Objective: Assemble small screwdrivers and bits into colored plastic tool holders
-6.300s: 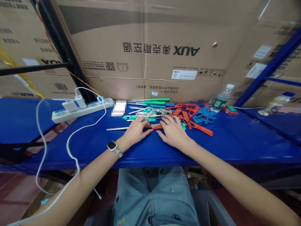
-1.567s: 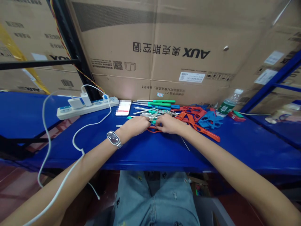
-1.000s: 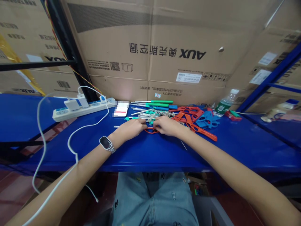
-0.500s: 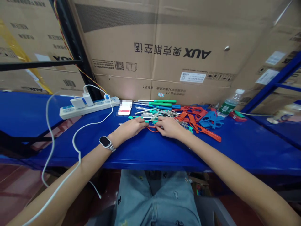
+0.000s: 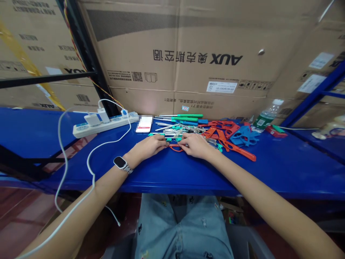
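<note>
The smooth, glossy blue desk [image 5: 175,172] stood against a creased brown carton [image 5: 129,54], its AUX print upside down. Toward the back edge lay slim metal rods [image 5: 167,127], glossy green handles [image 5: 188,117] and flat, cut-out red plastic parts [image 5: 223,138]. A ribbed clear bottle [image 5: 264,120] stood near the back-right corner. Midway along the desk, the left hand [image 5: 151,146] and right hand [image 5: 198,145] each had a closed fingertip grip on a looped red piece [image 5: 176,149].
</note>
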Action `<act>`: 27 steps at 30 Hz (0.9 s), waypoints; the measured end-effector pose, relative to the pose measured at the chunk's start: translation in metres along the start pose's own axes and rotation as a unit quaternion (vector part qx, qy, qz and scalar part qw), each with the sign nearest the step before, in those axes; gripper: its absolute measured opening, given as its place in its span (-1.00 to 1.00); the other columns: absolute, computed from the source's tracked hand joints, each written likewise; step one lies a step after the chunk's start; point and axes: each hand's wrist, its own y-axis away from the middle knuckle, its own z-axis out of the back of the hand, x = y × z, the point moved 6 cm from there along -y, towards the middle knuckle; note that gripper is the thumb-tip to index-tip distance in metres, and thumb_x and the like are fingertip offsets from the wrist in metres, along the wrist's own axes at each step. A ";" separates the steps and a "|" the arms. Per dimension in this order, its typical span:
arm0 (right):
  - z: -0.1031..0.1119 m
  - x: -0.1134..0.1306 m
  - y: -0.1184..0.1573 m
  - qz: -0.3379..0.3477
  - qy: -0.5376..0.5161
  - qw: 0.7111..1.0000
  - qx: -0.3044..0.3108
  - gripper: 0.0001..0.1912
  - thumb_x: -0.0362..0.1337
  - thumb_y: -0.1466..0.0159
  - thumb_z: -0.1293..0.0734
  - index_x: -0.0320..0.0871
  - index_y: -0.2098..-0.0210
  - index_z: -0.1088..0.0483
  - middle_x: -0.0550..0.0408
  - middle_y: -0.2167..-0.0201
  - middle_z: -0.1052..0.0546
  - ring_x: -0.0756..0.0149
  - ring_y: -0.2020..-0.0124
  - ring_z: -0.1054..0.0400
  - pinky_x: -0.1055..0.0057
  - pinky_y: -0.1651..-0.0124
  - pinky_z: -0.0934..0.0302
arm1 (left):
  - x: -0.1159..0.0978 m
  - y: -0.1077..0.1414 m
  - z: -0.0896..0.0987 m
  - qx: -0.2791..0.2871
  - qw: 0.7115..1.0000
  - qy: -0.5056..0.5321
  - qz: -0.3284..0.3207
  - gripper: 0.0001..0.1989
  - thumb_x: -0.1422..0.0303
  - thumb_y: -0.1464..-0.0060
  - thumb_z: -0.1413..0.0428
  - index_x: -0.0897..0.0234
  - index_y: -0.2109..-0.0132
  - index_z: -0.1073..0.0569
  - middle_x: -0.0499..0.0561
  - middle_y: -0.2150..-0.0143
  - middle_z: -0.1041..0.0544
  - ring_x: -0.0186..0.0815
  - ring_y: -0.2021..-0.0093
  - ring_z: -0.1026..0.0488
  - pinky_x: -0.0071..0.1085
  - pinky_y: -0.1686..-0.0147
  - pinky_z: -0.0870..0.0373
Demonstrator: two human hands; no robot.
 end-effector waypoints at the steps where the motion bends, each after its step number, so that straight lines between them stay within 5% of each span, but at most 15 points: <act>1: 0.000 0.000 0.000 0.001 0.000 1.000 0.000 -0.73 -0.26 -0.40 -0.26 -0.03 0.17 -0.64 0.02 0.18 -0.54 0.30 0.30 -0.33 0.35 0.37 0.16 | 0.001 0.000 0.000 0.001 1.000 0.003 -0.001 -0.72 0.35 -0.42 0.01 0.30 0.01 -0.60 0.15 0.05 -0.55 -0.20 0.09 -0.54 -0.22 0.00 -0.50; 27: 0.000 0.001 0.002 -0.009 0.014 1.000 0.002 -0.74 -0.24 -0.42 -0.26 -0.02 0.12 -0.62 0.04 0.11 -0.56 0.27 0.28 -0.40 0.36 0.39 0.11 | -0.006 0.002 -0.003 -0.043 0.999 0.000 0.001 -0.73 0.32 -0.40 -0.01 0.28 0.09 -0.60 0.12 0.12 -0.52 -0.20 0.17 -0.51 -0.25 0.14 -0.51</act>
